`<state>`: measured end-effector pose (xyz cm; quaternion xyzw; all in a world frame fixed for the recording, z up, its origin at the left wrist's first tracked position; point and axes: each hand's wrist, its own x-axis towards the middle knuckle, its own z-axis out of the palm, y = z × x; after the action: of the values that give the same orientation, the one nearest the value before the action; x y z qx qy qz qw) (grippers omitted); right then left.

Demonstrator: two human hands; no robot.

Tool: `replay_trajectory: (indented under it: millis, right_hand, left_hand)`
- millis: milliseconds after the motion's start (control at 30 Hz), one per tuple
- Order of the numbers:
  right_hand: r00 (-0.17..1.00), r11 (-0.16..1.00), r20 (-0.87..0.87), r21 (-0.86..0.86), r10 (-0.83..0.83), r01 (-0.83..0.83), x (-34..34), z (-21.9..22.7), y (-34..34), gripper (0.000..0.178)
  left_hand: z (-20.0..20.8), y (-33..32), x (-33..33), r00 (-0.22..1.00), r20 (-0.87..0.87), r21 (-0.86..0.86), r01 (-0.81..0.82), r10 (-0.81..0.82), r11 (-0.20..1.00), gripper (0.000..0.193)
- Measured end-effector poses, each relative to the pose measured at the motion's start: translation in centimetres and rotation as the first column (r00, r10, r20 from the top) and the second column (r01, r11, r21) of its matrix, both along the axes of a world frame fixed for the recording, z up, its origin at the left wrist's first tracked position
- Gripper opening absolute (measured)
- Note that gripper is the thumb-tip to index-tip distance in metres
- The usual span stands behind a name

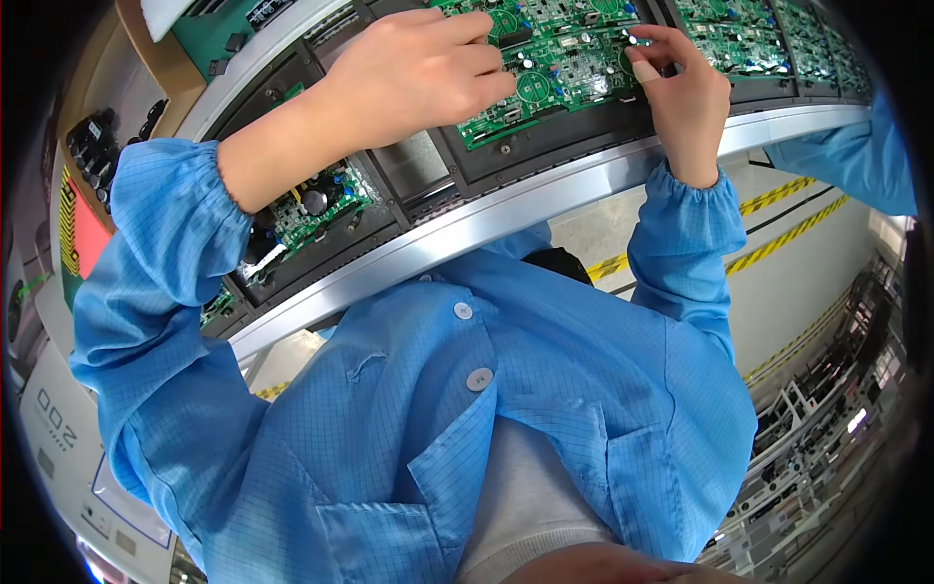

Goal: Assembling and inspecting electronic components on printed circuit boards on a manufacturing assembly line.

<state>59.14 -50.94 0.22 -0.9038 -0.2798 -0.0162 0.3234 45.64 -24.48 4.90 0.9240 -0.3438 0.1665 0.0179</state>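
Observation:
A green circuit board lies in a black carrier tray on the conveyor in front of me. My left hand rests on the board's left part with its fingers curled; whether it holds anything is hidden. My right hand is over the board's right edge, thumb and forefinger pinched on a small part at the board. Both arms wear blue sleeves.
More green boards sit in trays along the line: one to the left under my left forearm, others to the right. A metal rail edges the conveyor. Another person's blue sleeve is at the right. Yellow-black floor tape runs below.

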Motion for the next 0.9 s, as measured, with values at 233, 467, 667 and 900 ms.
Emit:
replay_trajectory:
  millis: [233,467,667,900]
  right_hand:
    - [0.993,0.994,-0.058,0.026,-0.1,0.101,-1.4,4.0,2.4,0.024]
    - [0.993,0.994,-0.086,0.059,-0.086,0.091,-1.4,3.7,2.2,0.026]
    - [0.996,0.996,-0.025,0.037,-0.083,0.083,-1.6,3.5,2.2,0.026]
    - [0.997,0.996,-0.042,0.062,-0.065,0.068,-1.2,3.6,2.0,0.026]
  left_hand:
    - [-0.3,-0.5,1.0,0.994,-0.111,0.014,0.015,-0.013,1.0,0.007]
    - [-2.6,-0.3,1.9,0.999,-0.028,0.005,0.034,-0.034,0.999,0.011]
    - [-7.6,0.3,2.9,0.862,0.501,-0.143,0.174,-0.081,0.974,0.012]
    - [-7.9,0.0,4.1,0.824,0.561,-0.231,0.25,-0.081,0.94,0.012]
